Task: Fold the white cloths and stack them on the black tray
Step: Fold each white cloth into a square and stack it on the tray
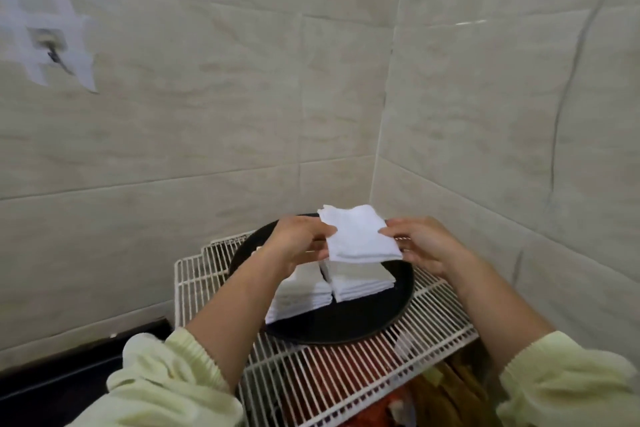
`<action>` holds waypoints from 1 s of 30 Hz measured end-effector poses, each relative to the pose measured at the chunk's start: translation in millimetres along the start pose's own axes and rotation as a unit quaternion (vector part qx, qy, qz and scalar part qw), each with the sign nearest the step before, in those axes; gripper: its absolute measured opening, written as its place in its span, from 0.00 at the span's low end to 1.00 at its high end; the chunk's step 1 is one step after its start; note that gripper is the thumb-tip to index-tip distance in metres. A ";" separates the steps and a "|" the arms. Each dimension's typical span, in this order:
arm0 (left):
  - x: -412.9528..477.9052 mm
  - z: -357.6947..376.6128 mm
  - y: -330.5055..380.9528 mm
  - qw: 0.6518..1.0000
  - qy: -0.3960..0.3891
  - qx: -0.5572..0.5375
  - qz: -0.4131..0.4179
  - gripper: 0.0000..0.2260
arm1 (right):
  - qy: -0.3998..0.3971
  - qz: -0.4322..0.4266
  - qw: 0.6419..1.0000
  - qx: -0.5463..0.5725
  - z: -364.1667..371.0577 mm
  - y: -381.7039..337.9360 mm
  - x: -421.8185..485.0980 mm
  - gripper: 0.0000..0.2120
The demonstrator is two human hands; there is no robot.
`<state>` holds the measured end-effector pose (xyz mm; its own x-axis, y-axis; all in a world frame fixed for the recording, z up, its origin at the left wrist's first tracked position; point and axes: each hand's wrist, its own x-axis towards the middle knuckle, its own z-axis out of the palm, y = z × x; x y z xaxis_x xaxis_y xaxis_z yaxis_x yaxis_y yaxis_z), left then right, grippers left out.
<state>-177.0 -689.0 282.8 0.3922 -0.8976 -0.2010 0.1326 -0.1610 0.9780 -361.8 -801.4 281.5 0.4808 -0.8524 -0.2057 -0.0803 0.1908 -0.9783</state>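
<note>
Just below the centre of the frame, a folded white cloth [360, 236] is held in the air between 2 hands, above the back part of a round black tray [346, 326]. The left hand [298, 243] grips the cloth's left edge, with its thumb on top and its fingers curled under. The right hand [422, 243] pinches the right edge in the same way. The cloth lies nearly flat, its far corners pointing toward the corner where the tiled wall [207, 114] turns. On the tray, directly under the held cloth, are 2 piles of folded white cloths side by side and touching: the left stack [301, 295], partly hidden by the left wrist, and the right stack [360, 277], which looks a little taller. The near part of the tray is bare. The tray rests on a white wire rack [436, 315] that runs down toward the lower right of the frame. Red and brown items show through the wires beneath it, too blurred to identify. Both forearms come in from the bottom edge, with pale green sleeves [166, 378] pushed up toward the elbows. In the upper left of the frame, a white paper patch [45, 38] is stuck to the wall.
</note>
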 end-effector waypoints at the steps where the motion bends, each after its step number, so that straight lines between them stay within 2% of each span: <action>1: 7.8 9.8 -1.6 1.000 0.016 0.002 0.001 0.04 | 0.000 0.002 1.000 -0.001 -9.1 0.4 7.5 0.09; 4: 22.6 30.9 -9.9 0.998 0.061 0.024 0.004 0.11 | -0.005 0.018 1.000 -0.009 -25.3 11.0 27.3 0.07; 8: 40.1 45.7 -22.6 0.990 0.116 0.080 -0.001 0.05 | -0.014 0.035 0.999 -0.032 -37.2 27.4 49.3 0.06; 11: 45.1 47.2 -27.9 0.976 0.153 0.157 0.016 0.06 | -0.034 0.039 0.997 -0.049 -38.5 34.0 59.5 0.06; 13: 45.1 46.7 -30.6 0.965 0.170 0.197 0.030 0.11 | -0.046 0.036 0.996 -0.067 -35.7 35.8 63.8 0.06; 16: 48.2 46.6 -38.7 0.951 0.190 0.242 0.031 0.24 | -0.048 0.032 0.994 -0.092 -32.8 39.3 70.3 0.06; 18: 49.0 46.3 -43.1 0.942 0.198 0.268 0.039 0.27 | -0.051 0.034 0.993 -0.097 -32.7 42.1 73.5 0.07; 25: 50.0 42.6 -53.2 0.922 0.211 0.320 0.057 0.25 | -0.074 0.037 0.988 -0.132 -33.9 50.9 79.1 0.09; 30: 51.3 41.8 -57.2 0.894 0.215 0.385 0.081 0.22 | -0.049 -0.003 0.977 -0.208 -30.5 51.4 77.5 0.07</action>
<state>-202.5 -743.0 218.9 0.6853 -0.7205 0.1059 -0.5584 -0.4266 0.7115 -355.3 -872.5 214.6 0.5625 -0.7977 -0.2174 -0.4162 -0.0460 -0.9081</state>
